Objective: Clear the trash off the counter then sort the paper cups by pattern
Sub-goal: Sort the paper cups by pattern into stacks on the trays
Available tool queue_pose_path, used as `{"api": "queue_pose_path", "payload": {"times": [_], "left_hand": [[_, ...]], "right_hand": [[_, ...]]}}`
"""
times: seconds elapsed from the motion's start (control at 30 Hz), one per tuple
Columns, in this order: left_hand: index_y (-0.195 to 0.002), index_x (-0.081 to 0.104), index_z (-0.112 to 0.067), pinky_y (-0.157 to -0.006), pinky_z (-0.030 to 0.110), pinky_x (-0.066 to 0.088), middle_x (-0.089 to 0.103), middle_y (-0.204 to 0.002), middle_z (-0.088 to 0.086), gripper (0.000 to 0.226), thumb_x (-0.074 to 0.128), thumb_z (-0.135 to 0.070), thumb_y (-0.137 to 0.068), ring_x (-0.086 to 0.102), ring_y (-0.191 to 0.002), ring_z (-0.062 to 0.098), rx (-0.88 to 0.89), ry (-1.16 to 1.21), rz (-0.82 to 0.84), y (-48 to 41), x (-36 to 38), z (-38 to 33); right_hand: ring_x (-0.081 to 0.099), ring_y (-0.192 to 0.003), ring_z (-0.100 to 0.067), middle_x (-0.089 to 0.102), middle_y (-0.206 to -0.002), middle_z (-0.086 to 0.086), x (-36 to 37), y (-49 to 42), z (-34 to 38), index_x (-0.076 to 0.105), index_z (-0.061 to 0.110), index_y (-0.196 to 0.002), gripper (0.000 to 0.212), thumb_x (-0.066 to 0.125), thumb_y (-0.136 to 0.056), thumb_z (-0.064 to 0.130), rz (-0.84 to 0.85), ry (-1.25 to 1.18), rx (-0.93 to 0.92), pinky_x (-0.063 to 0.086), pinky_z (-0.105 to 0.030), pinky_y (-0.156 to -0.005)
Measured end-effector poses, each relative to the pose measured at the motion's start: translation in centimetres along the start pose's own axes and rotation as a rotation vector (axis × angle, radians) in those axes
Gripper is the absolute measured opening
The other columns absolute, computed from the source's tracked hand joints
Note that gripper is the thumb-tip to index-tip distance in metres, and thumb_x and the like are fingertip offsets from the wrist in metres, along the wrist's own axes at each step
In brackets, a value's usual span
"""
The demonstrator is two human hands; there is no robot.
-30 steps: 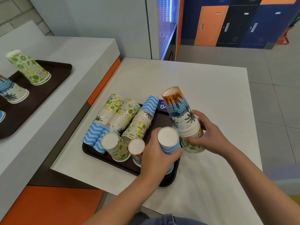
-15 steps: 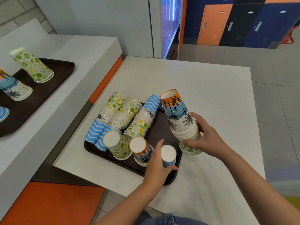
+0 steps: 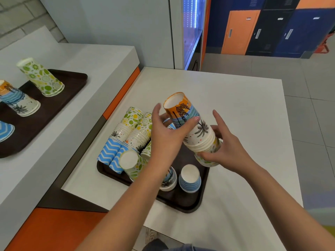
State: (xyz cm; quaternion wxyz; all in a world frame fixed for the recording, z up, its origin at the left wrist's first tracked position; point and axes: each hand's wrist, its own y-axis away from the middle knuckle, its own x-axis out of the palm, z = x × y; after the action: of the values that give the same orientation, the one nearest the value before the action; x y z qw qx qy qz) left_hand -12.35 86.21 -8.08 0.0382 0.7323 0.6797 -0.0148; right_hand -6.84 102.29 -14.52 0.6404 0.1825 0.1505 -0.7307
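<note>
Head view: left hand [image 3: 166,137] and right hand [image 3: 230,151] grip one palm-print cup stack [image 3: 198,132] above three upside-down cups [image 3: 190,180].

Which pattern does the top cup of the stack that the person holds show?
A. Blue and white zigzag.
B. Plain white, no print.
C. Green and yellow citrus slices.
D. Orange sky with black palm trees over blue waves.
D: the top cup of the held stack has an orange band, black palm fronds and blue wavy stripes.
</note>
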Motion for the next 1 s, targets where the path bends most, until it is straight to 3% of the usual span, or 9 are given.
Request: {"api": "queue_pose_path", "payload": {"times": [0.07,0.13,0.23,0.37,0.47,0.63,0.73,0.9,1.0], "left_hand": [[-0.117,0.059,-0.013,-0.083,0.03,0.056,0.07,-0.105,-0.003,0.06,0.086,-0.02,-0.065,0.069,-0.096,0.01,-0.01,0.003,0.042,-1.3,-0.5,-0.4],[-0.107,0.065,-0.013,-0.079,0.028,0.057,0.073,-0.098,-0.004,0.047,0.086,-0.02,-0.065,0.07,-0.089,0.008,0.008,-0.01,0.032,-1.9,-0.9,-0.3],[-0.107,0.066,-0.011,-0.079,0.028,0.058,0.073,-0.098,-0.004,0.048,0.086,-0.025,-0.065,0.07,-0.088,0.007,0.051,-0.038,-0.021,-2.9,-2.1,-0.2],[-0.102,0.069,-0.012,-0.083,0.04,0.058,0.074,-0.097,-0.001,0.049,0.085,-0.033,-0.061,0.071,-0.09,0.014,0.05,-0.002,-0.08,-5.0,-4.0,-0.7],[-0.093,0.069,-0.018,-0.085,0.044,0.057,0.074,-0.094,0.0,0.035,0.084,-0.028,-0.063,0.072,-0.089,0.016,0.059,0.072,-0.131,-5.9,-5.7,-1.8],[-0.103,0.067,-0.013,-0.083,0.034,0.057,0.073,-0.097,-0.003,0.045,0.086,-0.026,-0.065,0.071,-0.09,0.009,0.148,-0.05,-0.213,-3.8,-9.1,-2.3],[-0.096,0.063,-0.029,-0.082,0.023,0.055,0.069,-0.094,-0.018,0.049,0.09,-0.024,-0.056,0.067,-0.09,-0.002,0.137,-0.187,-0.084,-0.1,-9.7,0.6],[-0.099,0.053,-0.045,-0.083,0.007,0.046,0.063,-0.098,-0.029,0.064,0.087,-0.047,-0.046,0.059,-0.094,-0.017,0.06,-0.368,0.183,2.1,-9.5,7.4],[-0.11,0.041,-0.048,-0.087,0.0,0.036,0.052,-0.11,-0.033,0.075,0.09,-0.038,-0.054,0.051,-0.104,-0.015,0.062,-0.441,0.378,2.1,-9.4,10.5]], "right_hand": [[0.056,-0.106,0.008,0.05,-0.115,0.036,0.4,-0.4,1.1,0.0,0.041,-0.15,0.121,0.084,-0.064,0.021,0.002,0.029,-0.029,0.042,-0.011,-0.086],[0.056,-0.107,0.003,0.049,-0.115,0.037,0.8,-0.8,1.9,-0.002,0.041,-0.149,0.123,0.084,-0.063,0.023,-0.007,0.047,-0.047,0.043,-0.017,-0.089],[0.056,-0.108,-0.002,0.049,-0.116,0.034,1.5,-1.4,2.8,-0.002,0.04,-0.15,0.123,0.084,-0.064,0.025,-0.023,0.083,-0.074,0.045,-0.022,-0.091],[0.056,-0.096,-0.003,0.046,-0.105,0.036,2.5,-2.2,3.2,-0.003,0.034,-0.151,0.121,0.083,-0.066,0.027,-0.033,0.186,-0.076,0.047,-0.023,-0.084],[0.056,-0.097,-0.006,0.051,-0.112,0.023,3.1,-2.6,2.9,0.001,0.035,-0.151,0.119,0.083,-0.065,0.029,-0.015,0.215,-0.056,0.047,-0.022,-0.082],[0.057,-0.113,-0.016,0.055,-0.129,0.004,2.4,-3.9,1.6,0.024,0.034,-0.148,0.107,0.082,-0.059,0.028,-0.098,0.218,0.045,0.045,-0.029,-0.092],[0.06,-0.106,-0.015,0.061,-0.117,0.006,1.8,-4.8,2.2,0.048,0.036,-0.127,0.079,0.083,-0.057,0.028,-0.163,0.092,0.048,0.05,-0.035,-0.09],[0.063,-0.096,-0.003,0.064,-0.111,0.006,2.3,-6.8,6.0,0.047,0.022,-0.119,0.065,0.082,-0.068,0.006,-0.167,-0.21,-0.006,0.053,-0.017,-0.075],[0.064,-0.103,-0.007,0.063,-0.116,0.005,3.4,-7.6,8.5,0.045,0.02,-0.12,0.065,0.082,-0.069,0.007,-0.089,-0.338,-0.026,0.055,-0.026,-0.083]]}}
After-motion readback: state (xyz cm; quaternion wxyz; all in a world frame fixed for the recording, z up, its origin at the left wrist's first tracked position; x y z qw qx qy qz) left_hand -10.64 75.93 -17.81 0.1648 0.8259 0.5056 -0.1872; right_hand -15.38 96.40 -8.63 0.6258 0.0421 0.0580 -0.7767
